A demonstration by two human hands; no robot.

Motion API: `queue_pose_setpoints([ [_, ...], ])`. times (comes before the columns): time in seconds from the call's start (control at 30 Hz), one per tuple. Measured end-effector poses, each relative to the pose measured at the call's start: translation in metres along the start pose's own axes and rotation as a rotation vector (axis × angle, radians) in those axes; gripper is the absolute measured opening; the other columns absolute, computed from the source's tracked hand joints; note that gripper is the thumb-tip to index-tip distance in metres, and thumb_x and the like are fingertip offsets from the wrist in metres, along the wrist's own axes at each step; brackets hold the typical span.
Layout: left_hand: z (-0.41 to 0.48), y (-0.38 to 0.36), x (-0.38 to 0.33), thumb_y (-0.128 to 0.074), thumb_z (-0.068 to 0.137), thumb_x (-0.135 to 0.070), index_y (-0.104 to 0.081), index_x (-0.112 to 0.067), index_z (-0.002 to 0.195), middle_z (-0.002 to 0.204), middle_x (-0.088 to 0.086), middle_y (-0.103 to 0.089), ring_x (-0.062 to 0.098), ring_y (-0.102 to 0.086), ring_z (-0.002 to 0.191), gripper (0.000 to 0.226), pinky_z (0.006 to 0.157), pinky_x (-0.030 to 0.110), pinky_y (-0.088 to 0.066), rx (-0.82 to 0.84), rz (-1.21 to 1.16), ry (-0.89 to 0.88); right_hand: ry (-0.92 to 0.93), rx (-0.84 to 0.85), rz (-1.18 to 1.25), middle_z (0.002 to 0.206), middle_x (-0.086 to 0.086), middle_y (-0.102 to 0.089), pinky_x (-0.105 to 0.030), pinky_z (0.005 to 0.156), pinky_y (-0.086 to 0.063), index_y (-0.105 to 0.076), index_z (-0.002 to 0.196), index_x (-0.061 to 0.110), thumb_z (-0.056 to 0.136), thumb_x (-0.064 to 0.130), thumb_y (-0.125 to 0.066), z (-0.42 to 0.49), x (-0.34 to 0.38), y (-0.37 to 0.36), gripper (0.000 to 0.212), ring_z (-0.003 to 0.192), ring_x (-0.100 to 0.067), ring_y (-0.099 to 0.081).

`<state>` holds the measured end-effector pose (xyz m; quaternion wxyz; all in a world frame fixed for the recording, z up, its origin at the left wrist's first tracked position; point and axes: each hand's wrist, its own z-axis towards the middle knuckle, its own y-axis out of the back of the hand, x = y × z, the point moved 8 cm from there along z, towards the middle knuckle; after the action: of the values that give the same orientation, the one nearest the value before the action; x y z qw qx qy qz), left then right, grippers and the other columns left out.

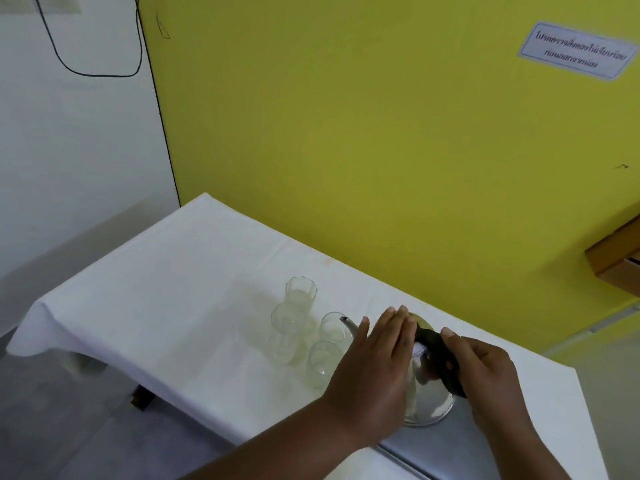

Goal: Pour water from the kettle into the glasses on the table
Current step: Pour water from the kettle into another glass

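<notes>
Four glasses (300, 327), one kettle (427, 386), two hands on kettle.

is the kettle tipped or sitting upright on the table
Upright, it seems: the kettle has its round base on the table, spout up. Both hands are on it; a slight tilt cannot be ruled out.

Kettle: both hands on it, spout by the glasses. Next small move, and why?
Probably lift the kettle a little by its black handle, which the right hand already grips, while the left hand steadies the body. It seems to sit on the table, spout level beside the nearest glass.
</notes>
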<state>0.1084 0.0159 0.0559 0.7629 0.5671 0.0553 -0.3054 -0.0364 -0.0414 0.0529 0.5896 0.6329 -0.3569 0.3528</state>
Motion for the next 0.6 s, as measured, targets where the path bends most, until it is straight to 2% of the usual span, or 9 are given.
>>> queue_pose_setpoints([
  [0.07, -0.007, -0.011, -0.002, -0.055, 0.076, -0.009, -0.013, -0.001, 0.148, 0.159, 0.016, -0.012, 0.029, -0.005, 0.146, 0.084, 0.116, 0.050, -0.014, 0.049, -0.042, 0.014, 0.012, 0.033, -0.138, 0.050, -0.010, -0.070, -0.034, 0.060, -0.042, -0.076, 0.054, 0.006, 0.096, 0.039, -0.052, -0.006, 0.002, 0.002, 0.059, 0.045, -0.016, -0.049],
  [0.17, -0.016, -0.022, -0.004, -0.056, 0.079, -0.010, -0.005, -0.004, 0.150, 0.160, 0.013, -0.003, 0.026, 0.002, 0.147, 0.088, 0.117, 0.047, -0.008, 0.116, -0.107, 0.045, -0.023, 0.024, -0.241, 0.050, -0.009, -0.071, -0.040, 0.065, -0.049, -0.065, 0.046, 0.008, 0.094, 0.041, -0.057, -0.006, -0.004, 0.007, 0.058, 0.046, -0.019, -0.050],
  [0.27, -0.021, -0.029, -0.003, -0.055, 0.082, -0.010, -0.002, -0.005, 0.150, 0.161, 0.010, 0.000, 0.023, 0.004, 0.147, 0.087, 0.118, 0.045, -0.007, 0.138, -0.149, 0.065, -0.037, -0.001, -0.288, 0.038, -0.001, -0.062, -0.033, 0.057, -0.041, -0.054, 0.040, 0.012, 0.092, 0.039, -0.062, -0.006, -0.005, 0.010, 0.060, 0.043, -0.020, -0.049],
  [0.37, -0.024, -0.034, -0.003, -0.054, 0.082, -0.009, -0.001, -0.005, 0.151, 0.161, 0.010, 0.000, 0.021, 0.006, 0.147, 0.086, 0.118, 0.043, -0.005, 0.143, -0.177, 0.074, -0.021, 0.007, -0.357, 0.033, 0.002, -0.054, -0.029, 0.052, -0.035, -0.052, 0.041, 0.014, 0.093, 0.039, -0.061, -0.009, 0.001, 0.010, 0.058, 0.041, -0.017, -0.048],
  [0.47, -0.027, -0.033, -0.005, -0.053, 0.081, -0.007, -0.002, -0.005, 0.151, 0.161, 0.010, 0.000, 0.020, 0.006, 0.146, 0.086, 0.118, 0.042, -0.003, 0.139, -0.212, 0.085, -0.018, 0.010, -0.404, 0.037, -0.002, -0.058, -0.030, 0.052, -0.037, -0.055, 0.042, 0.010, 0.093, 0.040, -0.061, -0.010, 0.003, 0.010, 0.059, 0.045, -0.020, -0.052],
  [0.6, -0.029, -0.032, -0.008, -0.052, 0.082, -0.006, -0.002, -0.006, 0.151, 0.161, 0.010, 0.000, 0.020, 0.007, 0.146, 0.085, 0.118, 0.043, -0.003, 0.136, -0.227, 0.084, -0.001, -0.004, -0.458, 0.052, -0.016, -0.066, -0.032, 0.055, -0.040, -0.063, 0.053, 0.000, 0.091, 0.043, -0.063, -0.012, 0.006, 0.013, 0.058, 0.056, -0.031, -0.061],
])
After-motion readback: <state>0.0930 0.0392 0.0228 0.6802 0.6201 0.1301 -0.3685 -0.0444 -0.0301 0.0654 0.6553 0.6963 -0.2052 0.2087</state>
